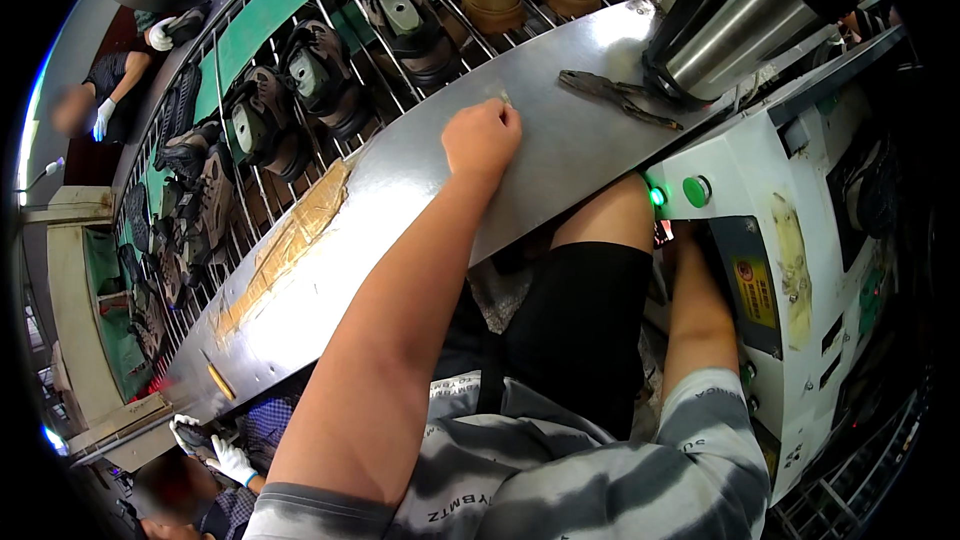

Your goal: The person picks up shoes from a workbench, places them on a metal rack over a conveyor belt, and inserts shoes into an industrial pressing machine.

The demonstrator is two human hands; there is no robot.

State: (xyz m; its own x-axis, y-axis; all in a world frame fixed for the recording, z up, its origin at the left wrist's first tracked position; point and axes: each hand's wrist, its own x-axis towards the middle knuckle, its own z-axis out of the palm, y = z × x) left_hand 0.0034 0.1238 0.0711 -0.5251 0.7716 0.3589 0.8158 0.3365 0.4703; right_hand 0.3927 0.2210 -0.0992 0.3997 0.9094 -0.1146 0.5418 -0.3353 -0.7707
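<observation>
Shirt (570, 480) nearest. Left hand (482, 143) loosely fisted on table (565, 165); right hand (686, 240) by machine (745, 168), fingers hidden, cannot tell: best watched.

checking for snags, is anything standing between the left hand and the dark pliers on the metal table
Nothing visible does: only the surface of the metal table shows between the left hand and the dark pliers. The steel jug is on the pliers' other side, away from that hand.
</observation>
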